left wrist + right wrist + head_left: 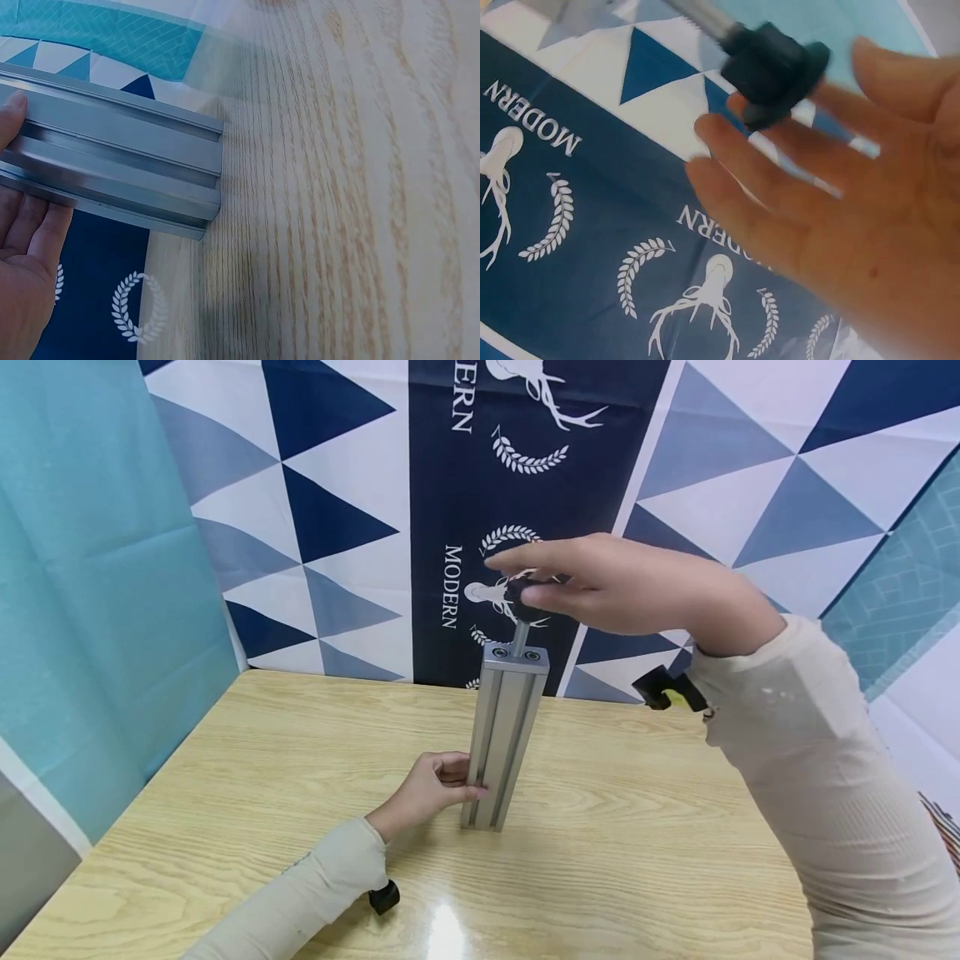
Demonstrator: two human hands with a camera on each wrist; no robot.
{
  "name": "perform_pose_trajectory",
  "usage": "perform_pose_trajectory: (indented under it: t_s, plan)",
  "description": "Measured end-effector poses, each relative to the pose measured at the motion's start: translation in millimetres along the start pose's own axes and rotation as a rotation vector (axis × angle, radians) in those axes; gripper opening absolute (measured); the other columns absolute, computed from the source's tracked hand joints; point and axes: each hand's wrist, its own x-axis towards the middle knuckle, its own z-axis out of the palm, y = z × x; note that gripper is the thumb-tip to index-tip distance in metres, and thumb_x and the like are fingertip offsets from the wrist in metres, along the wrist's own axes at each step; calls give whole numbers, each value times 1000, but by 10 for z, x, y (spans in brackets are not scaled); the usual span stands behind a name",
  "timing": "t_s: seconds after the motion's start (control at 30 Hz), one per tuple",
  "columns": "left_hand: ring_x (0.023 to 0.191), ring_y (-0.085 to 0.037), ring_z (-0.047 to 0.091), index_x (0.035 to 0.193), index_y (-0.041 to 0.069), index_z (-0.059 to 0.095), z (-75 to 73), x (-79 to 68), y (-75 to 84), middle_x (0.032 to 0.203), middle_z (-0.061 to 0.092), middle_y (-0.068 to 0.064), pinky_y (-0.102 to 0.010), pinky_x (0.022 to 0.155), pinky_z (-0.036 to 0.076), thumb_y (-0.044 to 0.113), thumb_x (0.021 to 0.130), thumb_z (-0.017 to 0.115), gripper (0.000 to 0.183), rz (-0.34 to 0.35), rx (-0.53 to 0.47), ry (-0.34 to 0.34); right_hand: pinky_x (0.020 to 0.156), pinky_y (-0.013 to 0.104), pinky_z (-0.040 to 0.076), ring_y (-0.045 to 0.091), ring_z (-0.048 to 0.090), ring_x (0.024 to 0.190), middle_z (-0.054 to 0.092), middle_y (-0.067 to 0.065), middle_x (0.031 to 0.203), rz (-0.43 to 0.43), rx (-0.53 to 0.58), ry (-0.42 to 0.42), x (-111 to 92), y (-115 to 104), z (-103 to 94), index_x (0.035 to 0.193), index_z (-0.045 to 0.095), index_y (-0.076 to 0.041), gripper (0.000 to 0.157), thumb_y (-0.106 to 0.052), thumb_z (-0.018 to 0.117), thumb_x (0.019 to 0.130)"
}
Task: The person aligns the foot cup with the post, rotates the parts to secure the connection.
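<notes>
A metal bar (504,735) is standing on end on the table (637,827), with a left hand (427,787) gripping it low down.
A thin rod (521,638) is rising from its top between two bolts (532,655), carrying a black knob (769,69); the left thumb is pressing one side of the bar while the fingers are wrapping another; the right hand (611,583) is hovering at the knob, fingers extended and thumb spreading wide of them, contact impossible to tell; a patterned cloth (337,502) is hanging behind.
</notes>
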Motion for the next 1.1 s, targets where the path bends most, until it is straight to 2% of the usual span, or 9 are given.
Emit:
perform_pose_trajectory:
  t_s: [0.1, 0.2, 0.33, 0.43, 0.57, 0.67, 0.83, 1.0, 1.1]
  plan:
    - [100, -20, 67, 122, 2, 64, -7, 4, -8, 110, 70, -14, -30, 85, 55, 10, 82, 76, 42, -4, -2, 3, 97, 40, 47, 15, 50, 121, 40, 2, 149, -118, 0, -60, -1, 49, -31, 147, 39, -14, 51, 1, 44, 99]
    - [100, -20, 67, 123, 2, 64, -7, 3, -7, 110, 70, -14, -30, 86, 55, 10, 82, 76, 43, -5, -4, 3, 78, 32, 50, 13, 56, 95, 45, 1, 146, -155, -42, -55, 4, 66, -39, 143, 45, -13, 56, 12, 43, 93]
    - [101, -20, 67, 123, 2, 63, -6, 0, -3, 111, 69, -14, -30, 86, 55, 11, 83, 76, 43, -2, 2, 6, 63, 29, 43, 14, 52, 78, 51, 1, 141, -152, -74, -19, 11, 58, -27, 139, 51, -13, 54, 13, 44, 92]
    - [101, -20, 67, 123, 3, 63, -3, 0, 0, 111, 69, -13, -30, 86, 55, 11, 82, 76, 44, -1, 6, 5, 72, 31, 51, 15, 59, 91, 57, 5, 132, -136, -68, 9, 5, 46, -17, 137, 54, -10, 46, 7, 51, 94]
    - [101, -20, 67, 124, 2, 63, -2, 1, 0, 111, 69, -14, -31, 87, 55, 12, 82, 76, 45, 7, 5, 2, 63, 29, 50, 14, 57, 66, 65, 4, 85, -15, -81, 77, 22, -15, 4, 128, 62, -7, 33, -17, 61, 96]
    - [101, -20, 67, 125, 2, 62, -3, 7, -10, 111, 69, -14, -31, 86, 55, 11, 82, 76, 45, 10, -1, -2, 49, 28, 35, 14, 42, 49, 48, -1, 57, 119, -102, 171, 44, -77, 53, 101, 73, -6, 35, -39, 64, 92]
    - [100, -20, 68, 124, 2, 62, -3, 14, -17, 111, 69, -15, -31, 86, 55, 10, 82, 76, 45, 12, -11, -8, 46, 30, 35, 18, 45, 48, 44, 1, 51, 292, -103, 294, 84, -120, 162, 68, 62, -7, 55, -59, 62, 85]
    - [100, -20, 68, 124, 2, 63, -6, 15, -19, 111, 69, -14, -31, 86, 55, 9, 82, 76, 45, 11, -5, -6, 46, 30, 35, 20, 45, 50, 43, 2, 53, 364, -125, 329, 126, -108, 227, 60, 51, -7, 65, -67, 55, 85]
    - [100, -20, 67, 124, 2, 63, -7, 17, -23, 112, 69, -14, -30, 86, 55, 9, 82, 76, 45, 10, 3, -3, 48, 32, 37, 21, 48, 53, 48, 3, 57, 363, -112, 318, 124, -99, 224, 65, 55, -7, 64, -68, 53, 85]
